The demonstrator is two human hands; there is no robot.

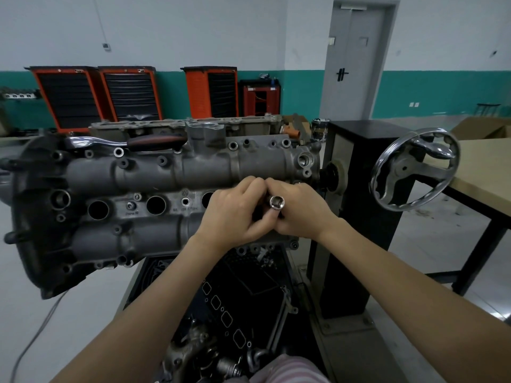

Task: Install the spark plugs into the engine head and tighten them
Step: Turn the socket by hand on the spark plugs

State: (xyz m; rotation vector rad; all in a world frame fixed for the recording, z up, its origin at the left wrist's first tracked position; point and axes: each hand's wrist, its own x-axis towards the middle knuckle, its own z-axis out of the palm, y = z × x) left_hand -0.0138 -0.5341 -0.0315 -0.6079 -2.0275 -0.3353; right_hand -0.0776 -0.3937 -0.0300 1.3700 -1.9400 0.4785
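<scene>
Along the green and white back wall stand four orange tool carts [130,95]. In front, a grey engine head [154,189] sits on a stand with one shiny hand wheel [414,170]. Three round dark plug holes [155,205] show in a row. One ratchet [124,141] lies on top of the head. The left hand [235,214] and right hand [298,211] meet at the right end, both curled around one silver socket [276,202], open end up.
</scene>
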